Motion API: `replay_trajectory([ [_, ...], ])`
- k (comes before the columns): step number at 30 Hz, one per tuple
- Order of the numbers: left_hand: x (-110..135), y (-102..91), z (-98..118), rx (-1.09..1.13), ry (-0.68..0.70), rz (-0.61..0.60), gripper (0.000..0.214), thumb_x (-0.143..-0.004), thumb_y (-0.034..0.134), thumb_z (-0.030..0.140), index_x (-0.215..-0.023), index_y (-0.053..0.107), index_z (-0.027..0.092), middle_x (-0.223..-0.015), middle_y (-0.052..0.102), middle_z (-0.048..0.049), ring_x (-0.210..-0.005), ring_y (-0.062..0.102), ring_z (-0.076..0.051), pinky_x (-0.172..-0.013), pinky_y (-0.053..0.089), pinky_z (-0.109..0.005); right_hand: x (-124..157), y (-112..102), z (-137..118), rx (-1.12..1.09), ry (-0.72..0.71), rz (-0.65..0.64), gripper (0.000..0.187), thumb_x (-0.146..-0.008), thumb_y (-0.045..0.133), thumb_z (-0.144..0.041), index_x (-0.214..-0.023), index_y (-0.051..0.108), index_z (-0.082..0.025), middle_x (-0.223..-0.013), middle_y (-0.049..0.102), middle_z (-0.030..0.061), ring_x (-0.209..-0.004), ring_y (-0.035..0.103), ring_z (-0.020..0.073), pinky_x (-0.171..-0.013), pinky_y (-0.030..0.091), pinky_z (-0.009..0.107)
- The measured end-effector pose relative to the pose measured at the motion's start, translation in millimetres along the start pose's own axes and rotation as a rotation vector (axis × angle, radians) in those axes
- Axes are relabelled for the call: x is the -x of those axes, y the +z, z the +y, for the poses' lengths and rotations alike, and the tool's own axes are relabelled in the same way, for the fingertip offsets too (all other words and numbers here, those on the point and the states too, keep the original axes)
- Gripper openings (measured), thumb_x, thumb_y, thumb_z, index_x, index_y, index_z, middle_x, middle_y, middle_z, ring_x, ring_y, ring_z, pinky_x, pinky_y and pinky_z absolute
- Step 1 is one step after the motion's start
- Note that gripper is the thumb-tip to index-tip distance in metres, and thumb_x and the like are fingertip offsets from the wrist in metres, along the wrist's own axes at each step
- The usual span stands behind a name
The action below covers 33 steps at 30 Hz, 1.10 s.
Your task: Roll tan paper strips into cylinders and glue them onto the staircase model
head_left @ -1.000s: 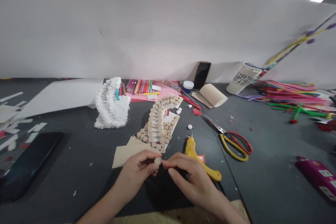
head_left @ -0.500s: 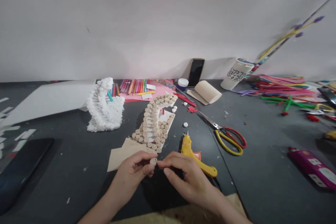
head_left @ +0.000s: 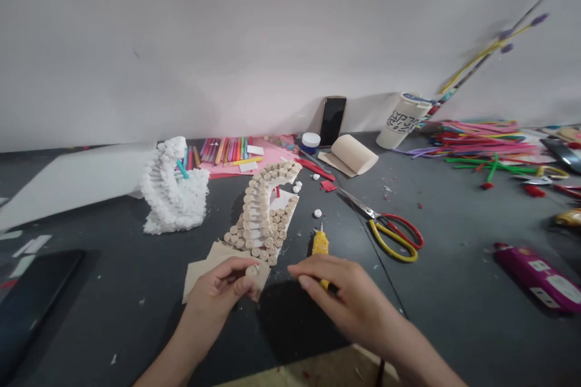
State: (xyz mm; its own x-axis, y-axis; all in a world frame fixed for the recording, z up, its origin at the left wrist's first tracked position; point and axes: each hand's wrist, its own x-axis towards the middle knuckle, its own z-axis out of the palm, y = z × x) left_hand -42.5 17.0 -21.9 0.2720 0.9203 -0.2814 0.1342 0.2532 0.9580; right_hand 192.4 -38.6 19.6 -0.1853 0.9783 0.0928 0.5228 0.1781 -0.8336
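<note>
Left hand (head_left: 216, 290): thumb and forefinger pinched on a small tan paper roll (head_left: 252, 270), round end turned up. The roll is held just above the near edge of a tan paper sheet (head_left: 202, 267) lying flat on the dark table (head_left: 454, 217), near and centre.

Right hand (head_left: 347, 299): palm down, fingers loosely curled, lying over the handle end of a yellow glue gun (head_left: 320, 244). Only the gun's nozzle and front body show beyond the fingertips. I cannot tell whether the hand grips the gun or only covers it. The two hands are apart, with bare table between them.

Just beyond the left hand: a curved stair model (head_left: 265, 211) built of many of the same tan rolls on a white base, its near end touching the tan sheet. To its left stands a white stair model (head_left: 170, 193) of similar shape.

Right of the glue gun: scissors (head_left: 393, 231) with red and yellow handles, blades pointing far-left.

Far edge, by the white wall: coloured markers (head_left: 227, 149) on pink paper, a small jar (head_left: 311, 141), a phone (head_left: 332, 121) leaning upright, a curled tan sheet (head_left: 351, 156) and a printed paper cup (head_left: 403, 121). Far right: a heap of pipe cleaners (head_left: 481, 145). Near right: a purple packet (head_left: 538, 275). Near left: a dark flat phone (head_left: 27, 299).
</note>
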Motion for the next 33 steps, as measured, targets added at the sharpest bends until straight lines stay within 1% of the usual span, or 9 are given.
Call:
replay_trajectory([
  [3, -4.7, -4.6, -1.5, 0.067, 0.018, 0.179, 0.038, -0.068, 0.08, 0.044, -0.094, 0.074, 0.017, -0.089, 0.075, -0.0061, -0.084, 0.069, -0.019, -0.078, 0.056, -0.026, -8.2, -35.8, 4.6, 0.189, -0.004, 0.018, 0.026, -0.093, 0.049, -0.023, -0.104, 0.073, -0.022, -0.1, 0.074, 0.0056, -0.089, 0.07, 0.0171, -0.077, 0.055, 0.029],
  [6, -10.8, -7.9, 0.2, 0.172, 0.012, 0.345, 0.045, -0.063, 0.083, 0.047, -0.096, 0.073, 0.017, -0.098, 0.076, -0.0086, -0.093, 0.07, -0.022, -0.08, 0.056, -0.026, -41.3, -63.4, 21.9, 0.365, 0.0, 0.021, 0.027, -0.092, 0.05, -0.021, -0.104, 0.074, -0.023, -0.102, 0.074, 0.0052, -0.092, 0.069, 0.0195, -0.08, 0.053, 0.033],
  [8, -14.6, -10.1, 2.0, 0.237, -0.006, 0.414, 0.05, -0.06, 0.085, 0.049, -0.097, 0.073, 0.017, -0.097, 0.077, -0.0091, -0.091, 0.071, -0.022, -0.077, 0.057, -0.027, -73.0, -70.3, 40.2, 0.418, 0.02, -0.035, 0.028, -0.092, 0.05, -0.019, -0.109, 0.072, -0.021, -0.105, 0.074, 0.0061, -0.093, 0.068, 0.0204, -0.081, 0.053, 0.035],
  [10, -17.6, -12.7, 2.3, 0.276, -0.021, 0.444, 0.053, -0.059, 0.085, 0.051, -0.098, 0.073, 0.018, -0.098, 0.077, -0.0098, -0.09, 0.071, -0.023, -0.075, 0.058, -0.028, -104.1, -68.1, 59.7, 0.43, -0.021, -0.085, 0.031, -0.09, 0.051, -0.014, -0.113, 0.071, -0.019, -0.105, 0.073, 0.0069, -0.089, 0.068, 0.019, -0.079, 0.052, 0.033],
  [12, -19.4, -15.0, 1.0, 0.269, -0.021, 0.449, 0.053, -0.06, 0.084, 0.051, -0.101, 0.072, 0.018, -0.103, 0.076, -0.0109, -0.093, 0.071, -0.025, -0.077, 0.058, -0.029, -128.2, -60.9, 75.4, 0.455, -0.056, -0.127, 0.035, -0.086, 0.054, -0.01, -0.117, 0.069, -0.016, -0.102, 0.073, 0.0087, -0.088, 0.067, 0.0191, -0.078, 0.052, 0.032],
  [14, -20.4, -16.3, -0.9, 0.217, 0.009, 0.433, 0.049, -0.063, 0.082, 0.051, -0.1, 0.073, 0.019, -0.116, 0.072, -0.0118, -0.104, 0.069, -0.027, -0.083, 0.058, -0.031, -142.8, -54.0, 84.8, 0.467, -0.075, -0.155, 0.034, -0.085, 0.056, -0.009, -0.115, 0.07, -0.015, -0.097, 0.072, 0.0089, -0.087, 0.066, 0.0191, -0.077, 0.051, 0.031],
  [18, -21.2, -14.9, -1.8, 0.05, 0.073, 0.347, 0.038, -0.069, 0.078, 0.052, -0.092, 0.076, 0.022, -0.141, 0.057, -0.0086, -0.126, 0.056, -0.03, -0.098, 0.053, -0.035, -150.5, -49.4, 90.4, 0.453, -0.098, -0.195, 0.025, -0.086, 0.058, -0.011, -0.104, 0.074, -0.018, -0.095, 0.072, 0.0059, -0.083, 0.066, 0.0162, -0.074, 0.051, 0.028],
  [25, -22.7, -13.1, -0.3, -0.049, 0.031, 0.275, 0.039, -0.07, 0.075, 0.055, -0.093, 0.077, 0.024, -0.145, 0.053, -0.0071, -0.135, 0.047, -0.034, -0.107, 0.045, -0.044, -152.0, -48.8, 97.6, 0.443, -0.106, -0.198, 0.016, -0.086, 0.061, -0.015, -0.091, 0.076, -0.019, -0.091, 0.072, 0.0043, -0.086, 0.066, 0.0169, -0.078, 0.05, 0.029],
  [33, -22.6, -10.7, 2.6, -0.064, 0.003, 0.262, 0.039, -0.068, 0.075, 0.057, -0.09, 0.078, 0.025, -0.142, 0.055, -0.0075, -0.136, 0.045, -0.035, -0.108, 0.044, -0.046, -150.6, -45.8, 96.8, 0.448, -0.075, -0.182, 0.016, -0.084, 0.063, -0.018, -0.091, 0.077, -0.02, -0.09, 0.073, 0.0055, -0.087, 0.067, 0.0199, -0.077, 0.051, 0.031],
])
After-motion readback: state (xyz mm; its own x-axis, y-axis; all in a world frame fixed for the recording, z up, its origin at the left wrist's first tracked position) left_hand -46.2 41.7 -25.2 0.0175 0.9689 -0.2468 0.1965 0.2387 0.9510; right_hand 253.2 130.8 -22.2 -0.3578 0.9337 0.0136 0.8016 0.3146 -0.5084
